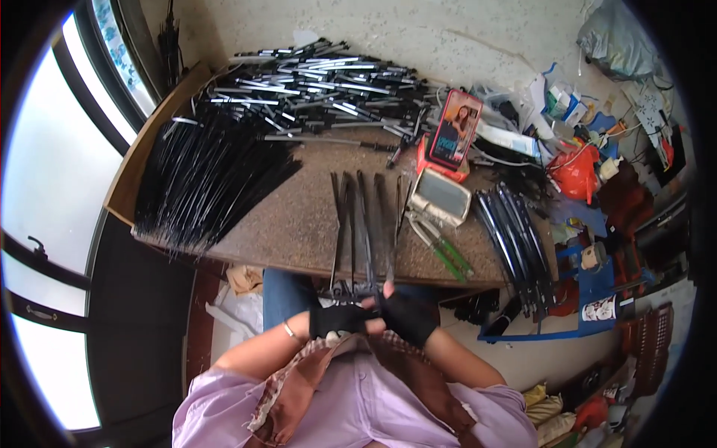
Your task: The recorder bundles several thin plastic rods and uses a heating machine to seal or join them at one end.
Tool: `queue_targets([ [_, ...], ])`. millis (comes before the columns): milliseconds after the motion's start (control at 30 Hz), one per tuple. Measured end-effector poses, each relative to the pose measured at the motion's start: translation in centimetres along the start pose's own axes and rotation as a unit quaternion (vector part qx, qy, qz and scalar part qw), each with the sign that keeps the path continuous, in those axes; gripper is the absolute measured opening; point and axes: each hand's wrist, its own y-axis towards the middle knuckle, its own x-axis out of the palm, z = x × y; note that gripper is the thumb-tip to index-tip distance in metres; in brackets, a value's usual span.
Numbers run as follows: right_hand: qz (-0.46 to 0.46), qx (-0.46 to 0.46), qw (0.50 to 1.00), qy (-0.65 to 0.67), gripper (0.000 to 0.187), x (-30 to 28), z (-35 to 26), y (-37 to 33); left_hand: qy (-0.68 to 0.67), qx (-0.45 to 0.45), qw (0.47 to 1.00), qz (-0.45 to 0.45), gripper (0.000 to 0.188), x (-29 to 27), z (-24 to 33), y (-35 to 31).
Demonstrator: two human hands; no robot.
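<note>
My left hand [342,318] and my right hand [403,312], both in black fingerless gloves, meet close to my body at the table's front edge. Their fingers are closed around the near end of a set of thin black umbrella ribs [364,216]. From there the ribs fan out over the tabletop, pointing away from me. Dark glove cloth hides the exact part pinched between the fingers. Just right of the ribs lie pliers with green handles [448,254], and beyond them a shallow metal tin [441,197].
Loose black ribs [209,175] cover the table's [287,213] left side. Silver-and-black umbrella shafts [321,86] are heaped along the back. A phone [455,128] leans on a red box [441,169]. Bundled dark ribs [515,239] overhang the right front edge. Clutter fills the far right.
</note>
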Motion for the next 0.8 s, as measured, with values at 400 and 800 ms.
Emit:
queue_targets([
  [400, -0.068, -0.02, 0.993, 0.098, 0.032, -1.0, 3.2, -0.2, 0.11, -0.005, 0.984, 0.14, 0.032, -4.5, 9.5, -1.4],
  [800, -0.134, -0.273, 0.945, -0.12, 0.027, -0.9, -0.7, -2.1, -0.139, 0.096, 0.966, 0.197, 0.036, -1.7, 15.5, 7.0],
])
